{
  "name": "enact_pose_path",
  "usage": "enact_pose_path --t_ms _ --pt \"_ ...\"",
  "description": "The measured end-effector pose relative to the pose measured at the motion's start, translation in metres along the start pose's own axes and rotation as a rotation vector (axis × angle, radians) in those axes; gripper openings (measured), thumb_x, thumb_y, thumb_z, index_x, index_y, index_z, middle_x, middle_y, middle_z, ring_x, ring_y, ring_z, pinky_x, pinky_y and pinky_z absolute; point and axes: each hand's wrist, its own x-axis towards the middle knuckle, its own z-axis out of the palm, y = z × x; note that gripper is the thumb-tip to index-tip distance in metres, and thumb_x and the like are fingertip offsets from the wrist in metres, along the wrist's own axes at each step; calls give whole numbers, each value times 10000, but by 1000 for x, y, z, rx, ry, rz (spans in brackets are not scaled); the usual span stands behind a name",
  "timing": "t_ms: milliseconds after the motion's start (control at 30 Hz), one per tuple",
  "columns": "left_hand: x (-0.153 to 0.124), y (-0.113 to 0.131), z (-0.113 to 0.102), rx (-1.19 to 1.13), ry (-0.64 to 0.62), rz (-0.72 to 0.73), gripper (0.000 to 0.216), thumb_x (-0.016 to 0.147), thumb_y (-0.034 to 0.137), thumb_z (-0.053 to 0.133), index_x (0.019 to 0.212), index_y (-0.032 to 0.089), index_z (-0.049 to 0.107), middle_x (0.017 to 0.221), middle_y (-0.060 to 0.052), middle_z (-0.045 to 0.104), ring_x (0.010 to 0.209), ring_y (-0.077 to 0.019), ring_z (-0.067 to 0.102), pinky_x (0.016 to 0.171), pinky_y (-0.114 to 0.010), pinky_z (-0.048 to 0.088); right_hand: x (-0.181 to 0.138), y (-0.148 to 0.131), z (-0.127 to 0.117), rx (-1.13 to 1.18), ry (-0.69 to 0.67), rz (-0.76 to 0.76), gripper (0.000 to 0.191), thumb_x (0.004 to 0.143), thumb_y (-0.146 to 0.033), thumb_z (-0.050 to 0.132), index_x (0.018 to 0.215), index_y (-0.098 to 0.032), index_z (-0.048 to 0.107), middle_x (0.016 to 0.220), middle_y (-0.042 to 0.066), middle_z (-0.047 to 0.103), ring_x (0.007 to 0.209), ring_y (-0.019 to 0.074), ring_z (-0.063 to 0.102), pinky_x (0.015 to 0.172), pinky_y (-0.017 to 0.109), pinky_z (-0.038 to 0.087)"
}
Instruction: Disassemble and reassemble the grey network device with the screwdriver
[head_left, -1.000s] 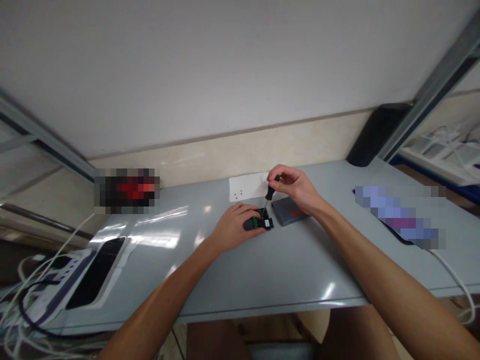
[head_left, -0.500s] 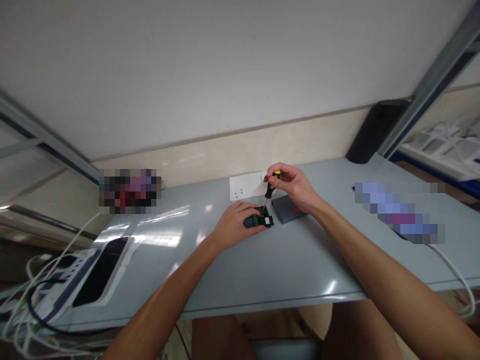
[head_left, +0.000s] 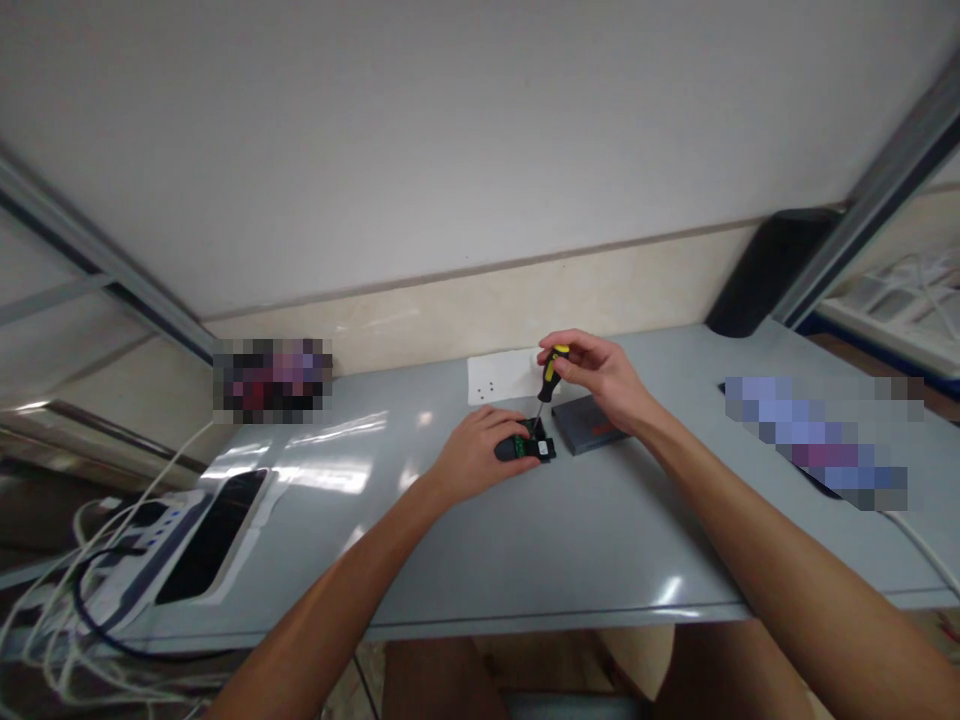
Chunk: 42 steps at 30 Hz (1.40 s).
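Note:
My left hand [head_left: 476,452] rests on the grey table [head_left: 525,530] and grips a small black device with a green terminal block [head_left: 529,446], holding it down. My right hand [head_left: 600,375] is closed round the top of a small screwdriver with a black and yellow handle [head_left: 549,374]. The screwdriver stands nearly upright with its tip down on the device. A flat dark grey box with a red mark [head_left: 592,424] lies just right of the device, under my right wrist.
A white card [head_left: 499,375] lies at the back of the table by the wall. A white machine with a black panel [head_left: 187,545] and a tangle of cables [head_left: 67,600] sit at the left. A black cylinder [head_left: 765,272] stands at the back right; a white cable [head_left: 926,550] trails right.
My head has shifted a little, so the scene sits slightly to the right. Both hands stay on the device and screwdriver; my right fingers have changed their hold on the handle slightly.

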Motion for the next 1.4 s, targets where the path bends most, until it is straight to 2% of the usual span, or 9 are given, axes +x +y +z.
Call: enact_pose_path --t_ms 167,400,600,800,933,1033,1167,1300,1400 --pt "1 -2 1 9 -10 9 303 950 483 845 1127 248 773 1324 -70 782 1177 -274 730 1080 -478 569 -1 3 6 109 -15 -8 341 957 -600 763 1016 -265 771 1184 77 802 1152 282 723 1037 463 545" --pt "0 -1 0 -5 -17 -7 310 952 509 838 1123 258 778 1331 -65 779 1178 -266 725 1091 -465 562 0 4 0 43 43 21 309 829 -467 920 1028 -270 791 976 28 766 947 222 689 899 386 541" --pt "1 0 0 -20 -22 -17 309 941 498 852 1102 246 776 1323 -62 784 1168 -270 727 1083 -470 560 -2 4 3 133 -22 56 284 982 -547 741 1063 -275 741 1329 73 778 1105 266 734 991 447 533" --pt "0 -2 2 -40 -12 -23 305 927 491 865 1099 256 774 1328 -59 784 1183 -275 727 1084 -479 557 -1 3 6 -23 19 -21 285 855 -475 906 983 -269 755 995 30 740 933 223 662 856 378 530" --pt "0 -2 2 -39 -5 -22 298 929 481 863 1100 254 773 1334 -64 783 1184 -280 723 1088 -488 558 -2 4 8 46 -58 -6 318 994 -545 734 1191 -295 728 1166 52 759 1023 247 701 977 440 526" --pt "0 -2 1 -25 -13 -25 294 937 483 854 1102 254 772 1338 -67 782 1176 -282 725 1082 -494 561 -2 4 9 52 -60 -17 283 1027 -551 686 1114 -283 714 1282 64 739 1106 253 689 992 438 513" --pt "0 -1 1 -21 -20 -26 303 946 490 843 1113 250 766 1348 -73 778 1197 -285 721 1101 -506 554 -2 3 10 -40 -19 -56 285 872 -455 887 973 -261 705 1035 30 709 958 220 640 870 380 509" --pt "1 1 0 -32 -30 -38 297 936 478 855 1075 238 747 1325 -72 785 1198 -286 718 1100 -498 556 -4 3 14 28 -80 -31 346 979 -500 760 1254 -301 691 1077 39 727 1027 236 663 945 409 509" --pt "1 0 0 -32 -35 -38 302 935 480 856 1078 239 743 1332 -66 783 1199 -284 714 1096 -495 558 -5 6 16 74 -61 -21 305 1038 -559 661 1208 -307 681 1149 48 733 1079 243 673 970 414 508"
